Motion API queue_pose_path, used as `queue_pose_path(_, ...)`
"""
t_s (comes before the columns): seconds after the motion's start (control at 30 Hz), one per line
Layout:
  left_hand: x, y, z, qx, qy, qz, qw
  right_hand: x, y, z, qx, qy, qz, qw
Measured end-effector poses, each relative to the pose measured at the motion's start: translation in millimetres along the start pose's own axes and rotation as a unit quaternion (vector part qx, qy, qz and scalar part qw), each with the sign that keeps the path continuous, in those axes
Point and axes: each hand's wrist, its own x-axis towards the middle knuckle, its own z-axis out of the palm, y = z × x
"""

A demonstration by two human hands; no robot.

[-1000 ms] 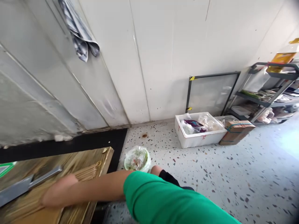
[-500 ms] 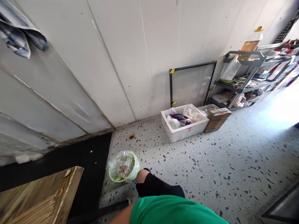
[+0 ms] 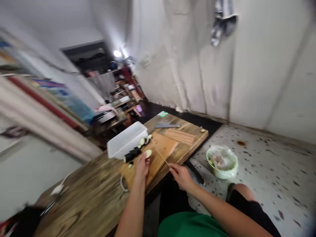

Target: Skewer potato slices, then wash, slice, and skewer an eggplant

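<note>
Over the wooden cutting board (image 3: 158,146), my left hand (image 3: 142,167) pinches a pale, oval eggplant slice (image 3: 148,153). Between the fingers of my right hand (image 3: 182,177) is a thin wooden skewer (image 3: 163,157), its far end pointing up and left above the board, apart from the slice. Dark-skinned cut eggplant (image 3: 132,154) lies in a row along the board's left edge, with a small piece (image 3: 130,165) nearer me. A bundle of skewers (image 3: 181,136) lies to the right of the board, with a cleaver (image 3: 166,125) behind it.
A white plastic tub (image 3: 127,140) stands on the wooden table (image 3: 98,191) behind the eggplant. On the speckled floor to the right is a green bin (image 3: 223,171) with a clear bag. A white plug (image 3: 57,189) and cord lie at the left. Shelves fill the blurred background.
My view has swung left from the floor and wall to the table. Both hands, the eggplant slice and the skewer have come into sight; the cart and foam box are out of view.
</note>
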Motion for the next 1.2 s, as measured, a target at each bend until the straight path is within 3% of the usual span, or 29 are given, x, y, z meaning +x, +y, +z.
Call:
queue_pose_path(0.03,0.3,4.7,-14.2,-0.023,0.012,-0.002,1.000,1.6,2.1,4.5,0.012,-0.005,0.000,1.000)
queue_pose_path(0.1,0.3,6.0,-22.7,-0.073,0.000,-0.013,0.997,1.8,5.2,7.1,0.015,-0.008,-0.003,1.000)
queue_pose_path(0.17,0.7,3.5,-18.1,-0.111,-0.012,-0.025,0.993,-0.9,5.0,7.9,0.007,-0.015,-0.009,1.000)
queue_pose_path(0.57,11.3,1.6,-14.5,-0.151,0.066,-0.046,0.985,-4.6,-4.6,23.2,-0.049,-0.053,-0.024,0.997)
queue_pose_path(1.03,13.6,-1.6,-10.5,-0.155,0.084,-0.026,0.984,1.7,-9.2,24.3,-0.081,-0.043,-0.014,0.996)
queue_pose_path(1.2,15.5,-4.8,-13.6,-0.150,0.064,-0.019,0.986,4.7,-10.6,30.8,-0.075,-0.037,0.000,0.997)
